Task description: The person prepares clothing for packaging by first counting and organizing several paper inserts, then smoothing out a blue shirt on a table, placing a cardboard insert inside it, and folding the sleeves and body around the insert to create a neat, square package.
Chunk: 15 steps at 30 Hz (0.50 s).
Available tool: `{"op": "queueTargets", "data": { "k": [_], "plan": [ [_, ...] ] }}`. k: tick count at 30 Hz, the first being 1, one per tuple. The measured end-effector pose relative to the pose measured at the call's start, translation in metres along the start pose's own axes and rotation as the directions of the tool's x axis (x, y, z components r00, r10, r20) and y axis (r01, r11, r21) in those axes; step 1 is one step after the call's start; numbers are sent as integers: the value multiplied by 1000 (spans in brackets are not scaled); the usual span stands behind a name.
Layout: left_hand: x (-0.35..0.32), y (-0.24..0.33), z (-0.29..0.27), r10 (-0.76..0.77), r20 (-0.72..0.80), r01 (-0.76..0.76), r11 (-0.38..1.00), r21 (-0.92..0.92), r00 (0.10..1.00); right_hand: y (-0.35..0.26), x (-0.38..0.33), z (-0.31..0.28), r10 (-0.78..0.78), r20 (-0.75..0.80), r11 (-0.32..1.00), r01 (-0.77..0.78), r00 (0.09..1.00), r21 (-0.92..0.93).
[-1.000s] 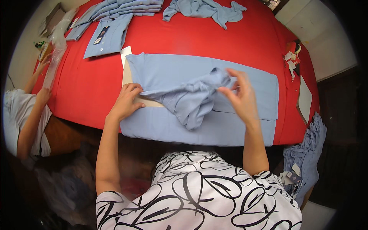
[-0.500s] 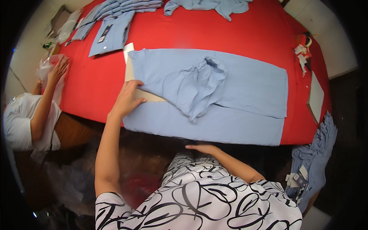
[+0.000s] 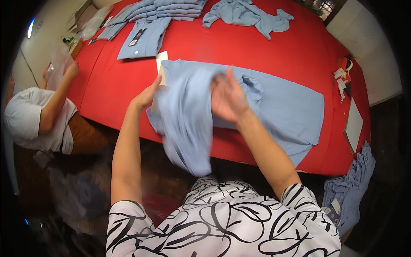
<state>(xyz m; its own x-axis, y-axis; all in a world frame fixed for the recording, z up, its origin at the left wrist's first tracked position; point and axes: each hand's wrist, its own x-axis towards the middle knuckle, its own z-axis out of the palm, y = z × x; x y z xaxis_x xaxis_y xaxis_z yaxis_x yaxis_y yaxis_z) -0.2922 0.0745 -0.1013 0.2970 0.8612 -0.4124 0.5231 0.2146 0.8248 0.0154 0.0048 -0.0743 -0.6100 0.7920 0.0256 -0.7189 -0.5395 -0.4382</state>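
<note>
A light blue shirt (image 3: 282,103) lies across the red table in front of me, its near side lifted and smeared by motion as it hangs over the edge. My left hand (image 3: 146,95) grips the shirt's left end, beside a strip of pale card (image 3: 162,62); cloth hides some of its fingers. Against the raised, blurred fold is my right hand (image 3: 229,99), palm showing and fingers apart. A bunched sleeve (image 3: 252,85) rests on the shirt just right of that hand.
Folded blue shirts (image 3: 167,10) are stacked at the far left, with one tagged folded shirt (image 3: 145,38) nearer. A crumpled shirt (image 3: 248,17) lies farther back. At right are a white board (image 3: 353,124) and hanging blue garments (image 3: 353,188). A co-worker (image 3: 47,111) at left handles clear plastic.
My right hand has risen from below the table edge to the middle of the shirt. The shirt's near side has been lifted and swung leftward. My left hand stays at the left end.
</note>
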Motion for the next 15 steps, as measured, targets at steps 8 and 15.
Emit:
{"op": "queueTargets", "data": {
  "k": [8,15],
  "plan": [
    [-13,24,32,5,-142,28,973,230,990,3,-168,-23,-630,-154,-88,-267,761,-960],
    [13,18,87,599,-425,-100,649,754,679,49,-317,-55,-871,-43,-401,-759,489,-513]
  ]
}}
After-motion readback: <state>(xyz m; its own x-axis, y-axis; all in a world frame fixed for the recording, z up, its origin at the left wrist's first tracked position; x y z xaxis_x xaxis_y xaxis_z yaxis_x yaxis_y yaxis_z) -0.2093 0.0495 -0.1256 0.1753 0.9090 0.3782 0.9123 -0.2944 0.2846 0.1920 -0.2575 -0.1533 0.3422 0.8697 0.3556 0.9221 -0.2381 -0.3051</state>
